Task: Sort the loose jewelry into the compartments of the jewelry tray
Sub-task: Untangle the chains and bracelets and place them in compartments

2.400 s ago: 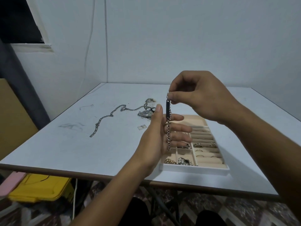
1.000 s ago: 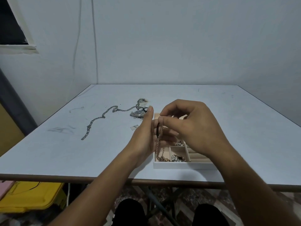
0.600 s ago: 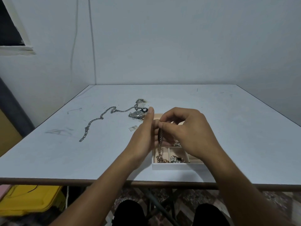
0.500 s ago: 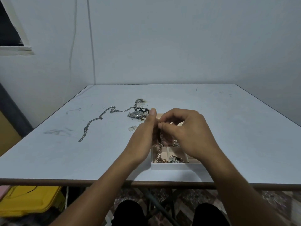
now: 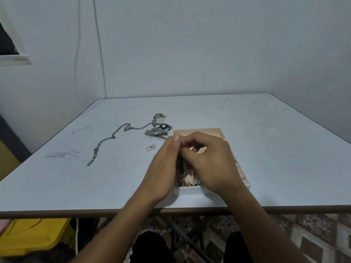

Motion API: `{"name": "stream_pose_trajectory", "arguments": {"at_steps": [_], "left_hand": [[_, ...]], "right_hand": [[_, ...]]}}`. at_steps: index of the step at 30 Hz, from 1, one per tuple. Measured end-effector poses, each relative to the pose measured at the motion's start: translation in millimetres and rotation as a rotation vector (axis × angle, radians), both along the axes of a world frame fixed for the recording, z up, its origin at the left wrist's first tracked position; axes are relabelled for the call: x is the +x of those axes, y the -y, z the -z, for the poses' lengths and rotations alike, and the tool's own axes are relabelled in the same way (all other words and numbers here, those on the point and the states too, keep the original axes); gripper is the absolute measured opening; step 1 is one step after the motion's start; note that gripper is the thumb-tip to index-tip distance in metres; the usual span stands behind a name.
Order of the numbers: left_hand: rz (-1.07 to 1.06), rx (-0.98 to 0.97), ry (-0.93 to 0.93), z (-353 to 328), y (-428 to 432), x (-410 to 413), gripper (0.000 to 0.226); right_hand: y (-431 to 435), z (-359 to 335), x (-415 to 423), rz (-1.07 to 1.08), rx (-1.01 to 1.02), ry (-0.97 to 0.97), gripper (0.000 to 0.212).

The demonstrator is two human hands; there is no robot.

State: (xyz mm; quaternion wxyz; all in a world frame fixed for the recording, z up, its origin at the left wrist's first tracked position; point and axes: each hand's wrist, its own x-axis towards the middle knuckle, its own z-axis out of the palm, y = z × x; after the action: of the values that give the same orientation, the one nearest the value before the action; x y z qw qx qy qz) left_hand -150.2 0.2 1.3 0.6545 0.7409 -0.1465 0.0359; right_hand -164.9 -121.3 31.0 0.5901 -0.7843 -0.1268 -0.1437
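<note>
- Right hand point(image 5: 210, 164): thumb and forefinger pinch the top end of the bracelet point(image 5: 183, 168). It was held high with the chain hanging free; it has now dropped to just over the jewelry tray point(image 5: 191, 190).
- Left hand point(image 5: 161, 171): stands flat and edge-on against the chain, thumb straight, gripping nothing I can see. Its fingers are mostly hidden behind the right hand. It reads as a guide wall, same role as before, only lower.
- Bracelet: lower links are now piling in the tray's near-left compartment point(image 5: 185, 182); the upper part hangs between the hands.
- Neighbouring compartment already holds a shiny cluster point(image 5: 198, 181).
- My read: placement is mid-feed. What's left is lowering the rest and letting go. Risk is the tail draping over the divider.
- Farther out on the desk point(image 5: 95, 186), unsorted and unmoved: small tag point(image 5: 151, 147), wristwatch point(image 5: 156, 132), black looped piece point(image 5: 164, 126), long chain point(image 5: 112, 138).
- So several pieces remain; the task looks well short of done.
</note>
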Motion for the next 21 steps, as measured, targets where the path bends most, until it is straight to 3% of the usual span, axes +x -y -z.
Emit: {"name": "stream_pose_trajectory", "arguments": {"at_steps": [6, 10, 17, 21], "left_hand": [[0.058, -0.259, -0.158, -0.1, 3.2, -3.2, 0.063], [0.128, -0.407, -0.221, -4.0, 2.2, -1.4, 0.06], [0.108, -0.425, -0.259, -9.3, 0.8, -0.9, 0.069], [0.105, -0.42, -0.267, -10.7, 1.1, -0.4, 0.068]], "right_hand": [[-5.2, 0.7, 1.7, -0.015, 0.062, -0.007, 0.015], [-4.8, 1.0, 2.0, -0.021, -0.041, 0.033, 0.023], [-1.5, 9.1, 6.0, 0.088, -0.155, 0.091, 0.02], [4.2, 13.2, 7.7, 0.107, -0.121, 0.063, 0.017]]}}
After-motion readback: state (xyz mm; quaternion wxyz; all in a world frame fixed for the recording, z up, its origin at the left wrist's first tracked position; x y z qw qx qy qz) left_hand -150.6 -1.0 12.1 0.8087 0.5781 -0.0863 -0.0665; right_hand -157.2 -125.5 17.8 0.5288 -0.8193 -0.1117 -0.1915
